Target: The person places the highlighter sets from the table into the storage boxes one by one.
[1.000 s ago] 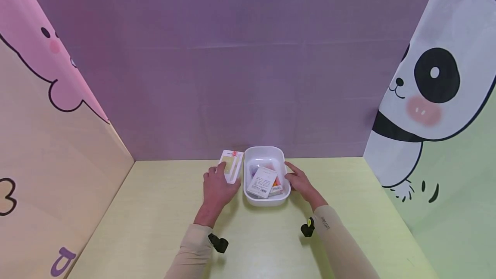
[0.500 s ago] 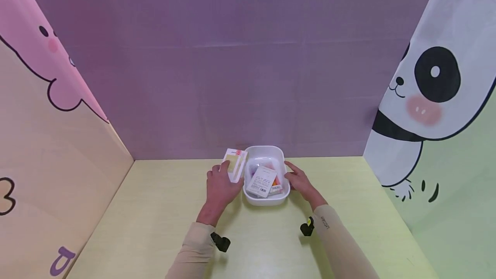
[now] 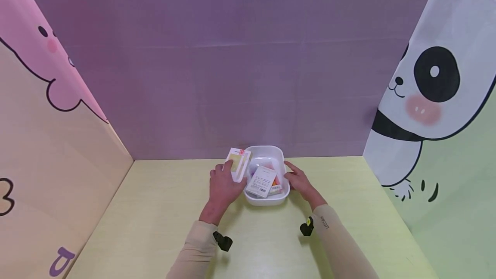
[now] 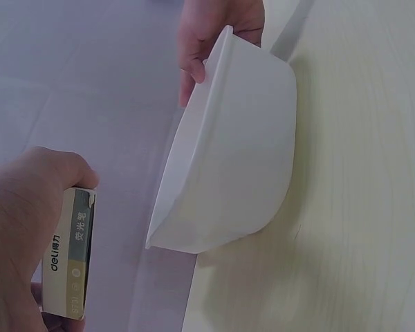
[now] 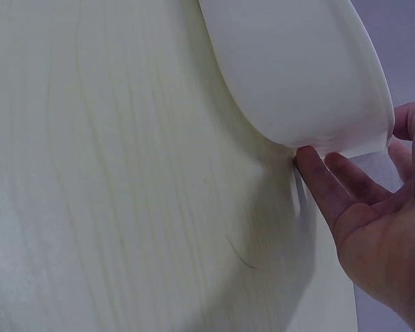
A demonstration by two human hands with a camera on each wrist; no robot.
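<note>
My left hand (image 3: 226, 187) grips a small white and yellow highlighter box (image 3: 239, 163) between thumb and fingers. The box is tilted over the left rim of a white plastic basin (image 3: 267, 202). In the left wrist view, the printed end of the highlighter box (image 4: 69, 252) shows, raised off the table beside the basin (image 4: 242, 145). Inside the basin lie a white printed box (image 3: 261, 181) and some colourful packages partly under it. My right hand (image 3: 303, 182) holds the basin's right side, thumb over the rim and fingers against the outer wall (image 5: 304, 76).
The basin stands on a pale wood table (image 3: 267, 244) near its back edge, close to a purple backdrop (image 3: 248, 76). Side panels with a pink cartoon figure (image 3: 66, 85) and a panda (image 3: 438, 72) flank the table. Black wrist cameras hang below both sleeves.
My left hand has carried the highlighter box a little to the right, from beside the basin to over its left rim. The right hand and basin have barely moved.
</note>
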